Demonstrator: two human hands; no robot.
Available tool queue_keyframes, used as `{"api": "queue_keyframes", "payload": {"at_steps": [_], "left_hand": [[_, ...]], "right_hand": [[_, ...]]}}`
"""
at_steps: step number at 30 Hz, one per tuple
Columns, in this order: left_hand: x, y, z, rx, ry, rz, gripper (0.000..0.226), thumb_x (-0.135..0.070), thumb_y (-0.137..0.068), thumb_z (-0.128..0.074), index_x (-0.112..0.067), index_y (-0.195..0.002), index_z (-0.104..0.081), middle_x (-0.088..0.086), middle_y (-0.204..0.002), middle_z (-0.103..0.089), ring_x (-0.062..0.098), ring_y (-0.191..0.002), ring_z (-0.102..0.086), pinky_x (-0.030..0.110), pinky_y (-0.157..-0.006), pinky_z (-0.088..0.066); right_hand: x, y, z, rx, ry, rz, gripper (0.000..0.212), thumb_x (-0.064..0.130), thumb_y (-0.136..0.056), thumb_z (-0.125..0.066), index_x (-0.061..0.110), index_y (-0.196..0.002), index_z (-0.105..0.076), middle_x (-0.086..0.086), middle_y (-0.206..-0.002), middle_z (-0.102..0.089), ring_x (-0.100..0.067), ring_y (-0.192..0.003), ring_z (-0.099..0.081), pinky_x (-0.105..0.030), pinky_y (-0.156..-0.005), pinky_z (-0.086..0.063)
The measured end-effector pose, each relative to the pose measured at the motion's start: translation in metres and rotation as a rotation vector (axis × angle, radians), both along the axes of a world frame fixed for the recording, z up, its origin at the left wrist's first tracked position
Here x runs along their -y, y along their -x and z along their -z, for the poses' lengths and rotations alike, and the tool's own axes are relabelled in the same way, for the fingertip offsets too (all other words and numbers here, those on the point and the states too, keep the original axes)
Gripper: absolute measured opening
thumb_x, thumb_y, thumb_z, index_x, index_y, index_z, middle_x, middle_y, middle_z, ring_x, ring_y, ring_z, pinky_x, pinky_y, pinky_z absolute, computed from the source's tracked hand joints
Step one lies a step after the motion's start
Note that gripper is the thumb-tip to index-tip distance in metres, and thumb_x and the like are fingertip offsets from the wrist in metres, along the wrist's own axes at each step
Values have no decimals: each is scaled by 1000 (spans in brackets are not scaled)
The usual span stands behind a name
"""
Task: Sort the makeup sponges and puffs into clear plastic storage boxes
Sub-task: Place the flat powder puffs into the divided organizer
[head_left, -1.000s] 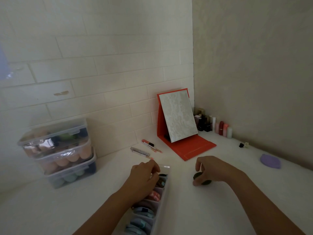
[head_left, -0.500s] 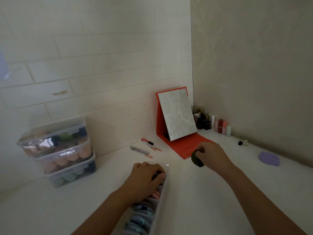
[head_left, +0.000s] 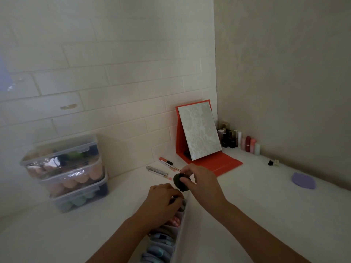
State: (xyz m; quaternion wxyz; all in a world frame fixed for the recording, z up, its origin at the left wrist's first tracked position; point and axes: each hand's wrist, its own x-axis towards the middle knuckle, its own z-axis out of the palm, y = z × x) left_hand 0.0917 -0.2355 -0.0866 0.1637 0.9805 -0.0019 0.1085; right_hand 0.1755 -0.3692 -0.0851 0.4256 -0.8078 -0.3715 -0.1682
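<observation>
Dim, hazy light leaves the white surface and tiled wall murky, with glare on the stacked clear boxes, a bluish smear at the left edge, and wide-angle bending towards the soft margins.

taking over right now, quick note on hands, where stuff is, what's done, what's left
Right hand: pinches a dark green sponge in the air by the far end of the long divided box.
Left hand: in that box's far compartment; any hold is hidden.
Done: three lidded boxes stacked at left, filled; near compartments hold puffs.
Left: place the green sponge; purple puff lies loose on the counter at right.
</observation>
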Motion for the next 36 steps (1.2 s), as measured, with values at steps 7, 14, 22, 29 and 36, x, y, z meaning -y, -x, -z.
{"api": "queue_keyframes", "payload": {"at_steps": [7,14,22,29,36], "left_hand": [[1,1,-2,47,53,31,29,-33,-85,-41,-28,-99,-65,-10,-89,-63,3,-81,-52,30,-93,-40],[1,2,-1,97,151,-57,14,-24,-88,-52,-25,-101,-56,-10,-88,-62,-1,-73,-57,7,-63,-40],[4,1,-2,78,112,-73,23,-30,-89,-50,-27,-111,-55,-14,-89,-60,0,-82,-54,28,-96,-40],[6,-5,-1,49,46,-28,29,-39,-86,-42,-27,-105,-61,-7,-101,-55,7,-95,-45,29,-95,-35],[32,-26,-1,54,83,95,24,-44,-86,-51,-27,-99,-61,-14,-94,-59,4,-90,-53,35,-97,-39]], "right_hand": [[-8,-3,14,46,98,-97,12,23,-85,-65,21,-97,-67,6,-88,-69,-8,-82,-60,-19,-73,-45],[1,-6,9,69,43,-72,7,21,-77,-73,20,-84,-72,9,-81,-66,-1,-75,-54,-14,-69,-40],[4,0,5,27,266,-148,18,24,-86,-64,17,-99,-74,0,-94,-71,-11,-85,-63,-23,-77,-45],[28,-9,-7,-174,197,-149,12,30,-86,-66,22,-92,-73,14,-82,-67,4,-65,-54,-9,-61,-39],[97,-76,5,-205,24,392,16,24,-91,-58,14,-95,-71,2,-92,-69,-7,-79,-58,-14,-68,-38]]}}
